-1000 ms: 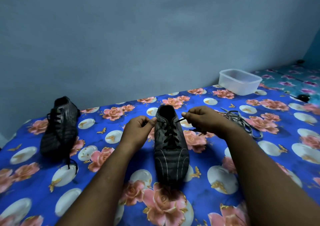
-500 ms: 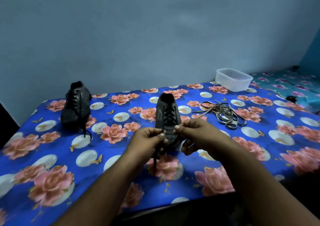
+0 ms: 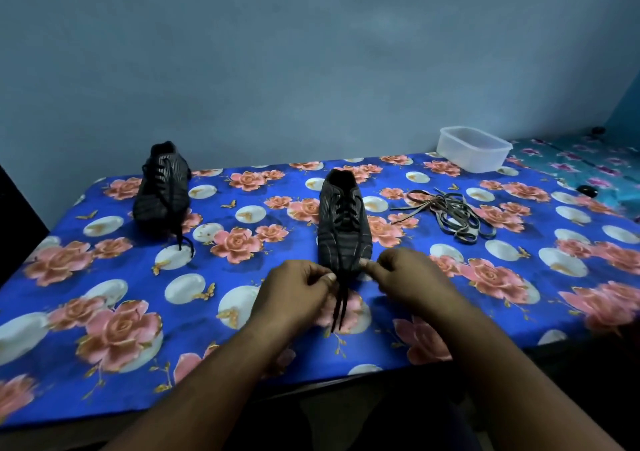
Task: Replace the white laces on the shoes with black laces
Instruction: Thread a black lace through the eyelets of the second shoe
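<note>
The near shoe [image 3: 344,222] sits mid-frame on the flowered cloth [image 3: 104,277], its long axis running straight up and down the picture, toe toward the person. Both black lace ends [image 3: 341,300] trail off the toe into the gap between the hands. The left hand [image 3: 298,294] pinches at them, thumb and forefinger closed on the strands; the right hand [image 3: 412,277] has fingertips pressed together at the toe's right edge, though whether it holds lace I cannot tell. The left looks nearer. The other shoe [image 3: 162,191] stands upper left, already black-laced; pale old laces [image 3: 450,215] lie at right.
</note>
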The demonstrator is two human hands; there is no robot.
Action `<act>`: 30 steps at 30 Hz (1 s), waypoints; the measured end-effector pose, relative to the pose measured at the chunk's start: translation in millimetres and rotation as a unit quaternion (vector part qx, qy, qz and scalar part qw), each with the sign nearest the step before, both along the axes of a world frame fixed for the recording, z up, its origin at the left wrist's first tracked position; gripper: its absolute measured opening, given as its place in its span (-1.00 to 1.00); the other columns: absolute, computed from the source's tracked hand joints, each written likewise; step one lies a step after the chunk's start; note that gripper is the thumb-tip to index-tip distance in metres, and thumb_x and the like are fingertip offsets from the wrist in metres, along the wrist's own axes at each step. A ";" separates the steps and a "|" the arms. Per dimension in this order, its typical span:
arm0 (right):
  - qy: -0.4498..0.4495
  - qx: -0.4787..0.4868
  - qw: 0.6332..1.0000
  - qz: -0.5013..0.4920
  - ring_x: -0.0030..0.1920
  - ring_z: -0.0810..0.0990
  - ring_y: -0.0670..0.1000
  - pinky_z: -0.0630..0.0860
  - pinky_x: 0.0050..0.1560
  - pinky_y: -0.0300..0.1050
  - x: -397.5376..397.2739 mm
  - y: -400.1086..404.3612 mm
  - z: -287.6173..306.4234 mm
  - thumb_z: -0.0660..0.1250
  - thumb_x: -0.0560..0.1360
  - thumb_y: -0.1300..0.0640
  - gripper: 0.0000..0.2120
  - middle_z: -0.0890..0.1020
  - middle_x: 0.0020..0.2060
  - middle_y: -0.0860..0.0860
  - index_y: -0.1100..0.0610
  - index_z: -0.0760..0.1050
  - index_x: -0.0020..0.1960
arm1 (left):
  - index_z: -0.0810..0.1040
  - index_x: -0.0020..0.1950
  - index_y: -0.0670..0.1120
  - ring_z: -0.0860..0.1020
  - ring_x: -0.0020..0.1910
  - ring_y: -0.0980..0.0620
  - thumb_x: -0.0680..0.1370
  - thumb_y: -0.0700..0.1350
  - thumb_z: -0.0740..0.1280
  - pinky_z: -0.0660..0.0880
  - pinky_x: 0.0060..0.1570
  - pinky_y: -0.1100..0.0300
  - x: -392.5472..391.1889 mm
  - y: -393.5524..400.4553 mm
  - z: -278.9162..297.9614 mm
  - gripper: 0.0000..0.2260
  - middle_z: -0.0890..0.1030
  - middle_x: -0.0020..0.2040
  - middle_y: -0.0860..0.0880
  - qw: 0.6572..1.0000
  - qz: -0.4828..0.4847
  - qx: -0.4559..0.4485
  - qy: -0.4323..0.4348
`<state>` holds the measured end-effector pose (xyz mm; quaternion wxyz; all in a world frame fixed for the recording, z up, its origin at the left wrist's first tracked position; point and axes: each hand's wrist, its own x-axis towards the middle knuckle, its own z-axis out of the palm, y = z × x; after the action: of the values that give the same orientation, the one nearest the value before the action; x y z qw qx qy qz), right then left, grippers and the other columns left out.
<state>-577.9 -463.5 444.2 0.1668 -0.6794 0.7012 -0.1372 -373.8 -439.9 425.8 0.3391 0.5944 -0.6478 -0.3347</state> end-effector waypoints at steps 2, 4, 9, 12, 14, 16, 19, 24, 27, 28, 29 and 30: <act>-0.051 -0.035 0.997 -0.038 -0.04 0.60 0.10 0.43 -0.16 -0.06 -4.6 -6.6 0.2 0.24 0.58 -0.31 -0.61 0.67 -0.05 0.04 0.02 0.52 0.02 | 0.62 0.20 0.06 0.67 -0.07 -0.04 0.59 0.06 0.38 0.62 0.01 -0.07 5.0 -13.1 8.2 -0.78 0.68 -0.02 0.12 0.998 0.055 -0.011 -0.015; -0.155 -0.026 0.987 -0.036 -0.02 0.62 0.12 0.54 -0.09 0.00 -1.9 -12.1 -1.6 0.27 0.60 -0.23 -0.61 0.66 0.02 0.05 0.05 0.49 0.22 | 0.46 0.42 0.00 0.64 0.03 -0.13 0.59 0.09 0.38 0.58 0.09 -0.11 3.0 -25.1 11.1 -0.58 0.58 0.12 0.05 0.997 0.073 0.007 -0.014; -0.289 0.005 0.956 -0.037 -0.15 0.70 0.21 0.66 -0.27 0.14 -2.6 -24.1 -14.2 0.40 0.58 -0.04 -0.73 0.69 -0.11 0.07 0.06 0.49 0.20 | 0.59 0.27 -0.03 0.67 0.00 -0.11 0.58 -0.02 0.41 0.60 0.07 -0.08 -23.0 -35.0 -1.1 -0.72 0.68 0.09 -0.04 0.996 0.064 0.035 0.055; -0.322 0.009 0.945 -0.048 -0.30 0.66 0.11 0.58 -0.38 0.00 -16.5 -32.4 -12.1 0.44 0.56 0.04 -0.77 0.71 -0.18 0.09 0.06 0.53 0.17 | 0.62 0.22 -0.03 0.67 0.01 -0.01 0.53 -0.04 0.46 0.59 0.10 0.02 -38.8 -36.5 -5.6 -0.73 0.68 0.04 0.02 0.994 0.072 0.029 0.079; -0.302 -0.003 0.952 -0.045 -0.26 0.68 0.07 0.65 -0.24 0.10 -27.2 -39.2 -9.7 0.45 0.55 0.07 -0.80 0.73 -0.19 0.07 0.05 0.55 0.14 | 0.61 0.22 -0.04 0.63 0.03 0.07 0.51 -0.06 0.49 0.55 0.10 0.15 -51.9 -34.3 -6.5 -0.71 0.66 0.03 0.08 0.993 0.074 0.015 0.090; -0.283 -0.003 0.958 -0.039 -0.14 0.70 0.04 0.67 -0.09 0.10 -37.5 -43.9 -5.1 0.44 0.55 0.06 -0.79 0.73 -0.11 0.04 0.04 0.57 0.17 | 0.60 0.21 -0.01 0.60 0.03 0.12 0.49 -0.08 0.50 0.49 -0.01 0.30 -67.0 -31.8 -6.7 -0.69 0.62 -0.01 0.13 0.994 0.067 0.001 0.088; -0.264 0.011 0.964 -0.021 -0.12 0.68 -0.04 0.59 -0.24 -0.09 -48.7 -46.7 1.6 0.43 0.56 0.02 -0.83 0.71 -0.05 -0.02 -0.06 0.58 0.14 | 0.59 0.19 0.02 0.58 0.01 0.13 0.48 -0.05 0.49 0.39 -0.16 0.40 -81.2 -32.6 -8.1 -0.70 0.59 -0.05 0.18 0.993 0.071 -0.007 0.095; -0.222 -0.016 0.975 -0.018 -0.11 0.65 -0.16 0.51 -0.16 -0.21 -50.7 -46.0 5.4 0.39 0.59 0.02 -0.96 0.71 0.00 -0.04 -0.12 0.58 0.01 | 0.55 0.12 0.10 0.66 -0.04 0.00 0.49 -0.07 0.51 0.60 -0.01 0.12 -76.2 -35.1 -11.2 -0.74 0.63 0.01 0.11 0.987 0.060 0.004 0.148; -0.155 -0.077 0.985 -0.020 0.12 0.59 -0.01 0.48 0.06 -0.10 -34.1 -45.5 10.0 0.33 0.61 -0.06 -0.76 0.61 0.11 -0.07 -0.02 0.55 0.24 | 0.50 0.19 0.11 0.69 -0.20 -0.09 0.51 -0.04 0.50 0.67 -0.13 -0.14 -53.9 -38.5 -7.7 -0.69 0.55 0.06 0.09 0.979 0.071 0.034 0.188; -0.142 -0.104 0.984 -0.015 0.16 0.56 0.02 0.44 0.07 -0.10 -25.7 -45.7 13.4 0.33 0.61 -0.06 -0.74 0.61 0.13 -0.05 -0.01 0.54 0.26 | 0.50 0.27 0.10 0.68 -0.25 -0.06 0.52 -0.02 0.49 0.67 -0.20 -0.10 -43.0 -41.1 -5.7 -0.65 0.53 0.09 0.10 0.978 0.079 0.039 0.190; -0.138 -0.128 0.982 0.001 0.18 0.55 0.04 0.42 0.07 -0.10 -14.3 -46.8 16.5 0.33 0.60 -0.05 -0.74 0.61 0.15 -0.03 0.00 0.55 0.25 | 0.49 0.33 0.08 0.68 -0.26 -0.05 0.52 0.00 0.49 0.66 -0.27 -0.03 -29.5 -43.9 -3.4 -0.59 0.52 0.12 0.10 0.978 0.088 0.038 0.185; -0.139 -0.146 0.979 0.019 0.20 0.55 0.05 0.44 0.11 -0.09 -3.3 -47.9 19.2 0.34 0.60 -0.05 -0.74 0.62 0.17 -0.01 0.02 0.56 0.24 | 0.48 0.37 0.08 0.68 -0.25 -0.04 0.52 0.02 0.48 0.64 -0.33 0.01 -16.4 -46.3 -0.1 -0.57 0.51 0.13 0.12 0.979 0.094 0.031 0.176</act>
<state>-581.2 -511.4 463.4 0.1641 -0.6839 0.6309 -0.3277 -390.2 -486.2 425.7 0.4592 0.5950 -0.5081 -0.4207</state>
